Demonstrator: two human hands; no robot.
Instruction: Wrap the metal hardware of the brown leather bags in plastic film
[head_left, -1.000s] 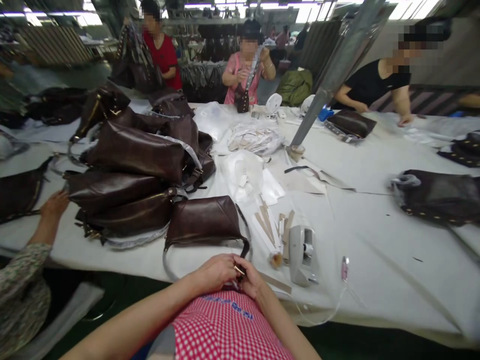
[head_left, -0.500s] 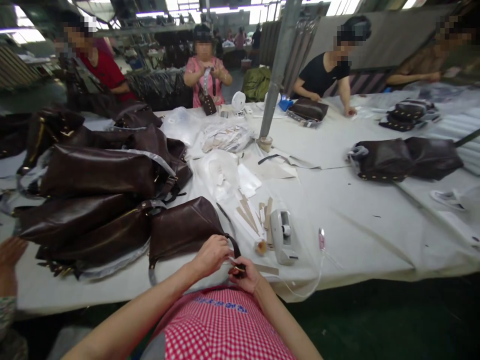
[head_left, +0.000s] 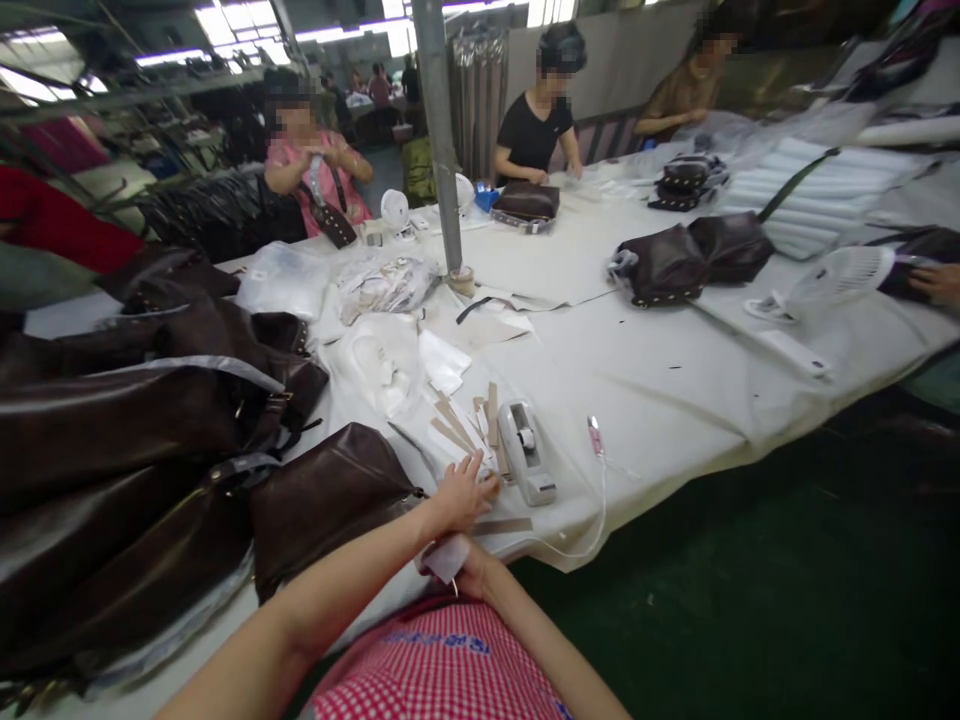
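Note:
My left hand (head_left: pixel 463 497) stretches over the front of the table, its fingers apart. Its fingertips are at the near end of a bunch of brown and white paper strips (head_left: pixel 454 425), beside a grey-white tape dispenser (head_left: pixel 529 455). Close to my apron, my right hand (head_left: pixel 472 572) is closed on a thin whitish wrapping sheet (head_left: pixel 447 558). Whatever lies beneath that sheet is mostly hidden by my left wrist. A dark brown leather bag (head_left: pixel 334 500) lies just left of my hands, partly behind my left forearm.
More brown bags (head_left: pixel 127 430) are heaped on the left. Pink-handled snips (head_left: pixel 595 437) on a white cord lie right of the dispenser. A metal post (head_left: pixel 439 140) rises behind clear plastic bags (head_left: pixel 285 285). A white fan (head_left: pixel 840 275) stands right; co-workers are around the table.
My left hand has moved from the strap end to the paper strips. A whitish sheet now shows at my right hand, where a buckled strap was. The view has swung right.

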